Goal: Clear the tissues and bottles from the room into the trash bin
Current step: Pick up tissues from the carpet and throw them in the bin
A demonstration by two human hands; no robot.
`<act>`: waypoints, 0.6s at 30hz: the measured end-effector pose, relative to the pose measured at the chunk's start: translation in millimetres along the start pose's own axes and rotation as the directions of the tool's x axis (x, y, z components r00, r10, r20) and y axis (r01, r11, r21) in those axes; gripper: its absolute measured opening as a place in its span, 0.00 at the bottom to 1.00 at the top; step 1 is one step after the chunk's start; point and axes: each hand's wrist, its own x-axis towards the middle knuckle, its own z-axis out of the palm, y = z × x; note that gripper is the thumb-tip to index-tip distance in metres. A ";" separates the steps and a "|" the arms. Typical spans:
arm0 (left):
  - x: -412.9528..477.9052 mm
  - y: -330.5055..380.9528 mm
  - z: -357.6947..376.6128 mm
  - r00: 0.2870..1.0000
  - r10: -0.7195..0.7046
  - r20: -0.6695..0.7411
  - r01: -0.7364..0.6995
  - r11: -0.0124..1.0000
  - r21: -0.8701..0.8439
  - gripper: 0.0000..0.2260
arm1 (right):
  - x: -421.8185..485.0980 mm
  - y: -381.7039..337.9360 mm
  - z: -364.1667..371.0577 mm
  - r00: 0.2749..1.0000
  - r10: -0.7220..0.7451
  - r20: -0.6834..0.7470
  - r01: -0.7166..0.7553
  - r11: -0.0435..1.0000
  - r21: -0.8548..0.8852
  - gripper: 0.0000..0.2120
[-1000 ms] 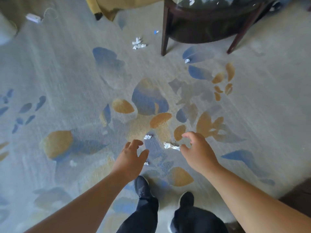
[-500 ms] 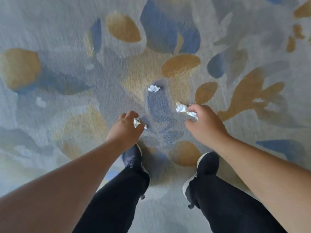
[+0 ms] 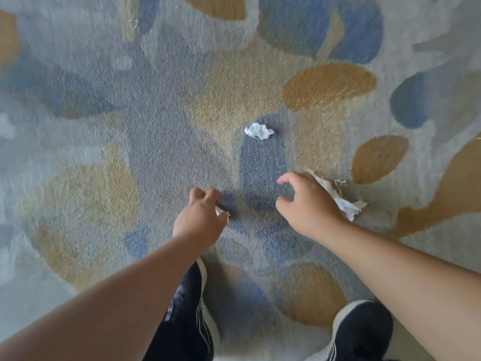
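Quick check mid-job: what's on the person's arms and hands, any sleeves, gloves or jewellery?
Both the left hand and the right hand are ungloved, with no ring, watch or bracelet showing. The left forearm and the right forearm are bare to the picture's edge; no sleeve is in view.

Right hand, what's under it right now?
A crumpled tissue pokes out from beneath the right hand on its outer side, over the carpet. The hand's back covers the palm, so how much more tissue is bunched there cannot be seen.

The right hand has tucked its tissue back and spread thumb and forefinger.
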 end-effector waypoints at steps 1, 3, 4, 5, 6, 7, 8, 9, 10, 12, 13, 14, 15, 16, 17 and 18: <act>5.5 -2.6 5.2 1.000 -0.005 -0.009 0.005 1.000 0.001 0.17 | 4.7 2.1 5.0 1.000 -0.012 0.004 0.012 1.000 -0.003 0.17; 15.2 -5.3 12.0 1.000 -0.009 -0.030 0.009 1.000 0.001 0.15 | 12.7 5.4 13.1 1.000 -0.026 0.013 0.026 1.000 -0.011 0.17; 19.1 -5.7 14.1 0.999 -0.005 -0.042 0.005 1.000 -0.004 0.13 | 15.8 6.6 16.2 0.999 -0.031 0.015 0.031 0.999 -0.017 0.17; 22.4 -5.8 15.7 0.999 0.002 -0.055 -0.003 1.000 -0.016 0.10 | 18.6 7.6 18.7 0.999 -0.035 0.013 0.035 0.999 -0.024 0.17; 25.3 -5.7 17.1 0.998 0.009 -0.061 -0.011 0.999 -0.031 0.07 | 20.8 8.6 20.5 0.999 -0.038 0.011 0.039 0.999 -0.029 0.17; 27.6 -5.5 18.1 0.998 0.017 -0.055 -0.019 0.999 -0.043 0.04 | 22.3 9.1 21.6 0.999 -0.041 0.011 0.041 0.999 -0.033 0.17; 28.8 -4.8 18.9 0.999 0.024 -0.045 -0.026 0.998 -0.053 0.03 | 23.2 9.3 22.0 0.999 -0.044 0.013 0.045 0.998 -0.036 0.17; 29.6 -3.6 19.3 0.999 0.032 -0.039 -0.034 0.997 -0.066 0.03 | 24.1 9.6 22.2 0.999 -0.048 0.014 0.048 0.998 -0.036 0.16; 30.1 -1.0 18.7 0.998 0.043 -0.042 -0.046 0.995 -0.086 0.03 | 24.6 9.9 21.5 0.999 -0.051 0.012 0.051 0.998 -0.033 0.16; 31.8 8.2 14.2 0.995 0.073 -0.072 -0.082 0.988 -0.130 0.03 | 24.8 10.8 18.7 0.998 -0.058 0.001 0.058 0.998 -0.017 0.16; 33.9 14.9 10.4 0.991 0.092 -0.093 -0.105 0.984 -0.146 0.03 | 24.9 11.9 16.5 0.998 -0.060 -0.007 0.060 0.998 -0.009 0.17; 36.6 22.4 5.6 0.988 0.110 -0.112 -0.127 0.979 -0.157 0.04 | 24.9 13.1 13.8 0.998 -0.060 -0.014 0.059 0.998 -0.003 0.17; 40.1 30.5 0.2 0.983 0.129 -0.132 -0.150 0.974 -0.167 0.04 | 24.9 15.2 10.6 0.998 -0.057 -0.023 0.057 0.998 0.000 0.17; 44.4 39.1 -5.4 0.977 0.148 -0.153 -0.175 0.969 -0.178 0.05 | 25.0 17.8 7.1 0.998 -0.054 -0.032 0.054 0.999 0.000 0.17; 49.3 47.5 -10.7 0.970 0.170 -0.173 -0.201 0.962 -0.184 0.06 | 25.2 20.7 3.6 0.998 -0.047 -0.040 0.047 0.999 0.001 0.17; 54.5 55.9 -15.7 0.962 0.191 -0.195 -0.228 0.956 -0.186 0.07 | 25.4 24.2 0.4 0.998 -0.039 -0.051 0.040 0.999 0.004 0.17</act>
